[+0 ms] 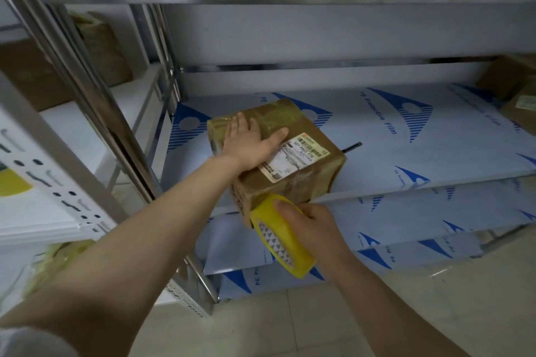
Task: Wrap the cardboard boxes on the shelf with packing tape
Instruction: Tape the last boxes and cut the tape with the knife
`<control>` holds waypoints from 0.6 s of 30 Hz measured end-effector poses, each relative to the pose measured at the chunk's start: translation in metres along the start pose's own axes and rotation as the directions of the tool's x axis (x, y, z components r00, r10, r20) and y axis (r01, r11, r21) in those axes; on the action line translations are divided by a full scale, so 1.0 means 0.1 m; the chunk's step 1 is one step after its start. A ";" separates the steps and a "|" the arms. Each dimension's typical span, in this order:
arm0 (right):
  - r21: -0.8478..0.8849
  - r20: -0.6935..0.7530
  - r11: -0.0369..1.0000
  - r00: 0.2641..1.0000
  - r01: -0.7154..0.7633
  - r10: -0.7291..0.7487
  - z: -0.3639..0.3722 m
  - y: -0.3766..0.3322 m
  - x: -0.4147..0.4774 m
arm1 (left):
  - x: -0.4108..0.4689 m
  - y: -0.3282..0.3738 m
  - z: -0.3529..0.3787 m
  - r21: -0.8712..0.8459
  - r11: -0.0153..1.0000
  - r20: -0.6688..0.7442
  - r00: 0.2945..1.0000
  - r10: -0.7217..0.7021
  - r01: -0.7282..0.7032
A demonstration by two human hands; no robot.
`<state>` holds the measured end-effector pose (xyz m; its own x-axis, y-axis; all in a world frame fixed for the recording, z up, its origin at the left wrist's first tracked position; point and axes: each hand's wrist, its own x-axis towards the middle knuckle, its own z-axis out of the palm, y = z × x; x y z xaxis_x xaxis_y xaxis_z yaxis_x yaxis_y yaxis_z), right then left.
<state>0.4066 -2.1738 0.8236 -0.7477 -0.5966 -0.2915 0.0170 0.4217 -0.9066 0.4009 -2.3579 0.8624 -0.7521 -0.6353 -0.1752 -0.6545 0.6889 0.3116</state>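
A steel rack is seen, its shelf (406, 153) covered in white protective film printed with blue triangles, above a pale tiled floor (290, 327). A brown cardboard box (304, 182), glossy with tape bands and bearing a white barcode label (301, 153), is set at the shelf's front edge. It is pressed from above by the left hand (249, 142), fingers straight and slightly spread. A yellow tape roll (278, 238) is gripped in the curled fingers of the right hand (316, 220) at the box's lower front corner.

box (301, 165) on shelf (406, 153) front-L | L hand (249, 142) atop | tape roll (282, 236) at box front edge
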 end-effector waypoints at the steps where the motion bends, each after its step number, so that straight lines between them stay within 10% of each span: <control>1: 0.003 0.009 1.000 1.000 -0.002 0.002 0.01 0.00 -0.01 | -0.07 -0.02 -0.03 0.023 1.000 0.008 1.000 0.015 -0.015; 7: 0.046 0.009 0.999 1.000 0.025 -0.026 0.04 0.04 -0.09 | -0.36 -0.24 0.08 0.053 0.995 0.205 0.976 0.071 -0.083; 15: -0.110 -0.012 0.991 0.997 -0.079 0.079 0.21 0.24 0.01 | -0.34 -0.23 0.06 0.136 0.989 0.197 0.980 0.039 -0.067; 18: -0.128 0.002 0.983 0.992 -0.128 0.130 0.22 0.19 0.08 | -0.14 -0.18 -0.11 0.190 0.982 0.000 1.000 0.007 -0.007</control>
<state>0.4157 -2.1859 0.7976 -0.7380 -0.5381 -0.4071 0.0276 0.5788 -0.8150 0.4242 -2.3653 0.8699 -0.7565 -0.6307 -0.1730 -0.6522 0.7469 0.1292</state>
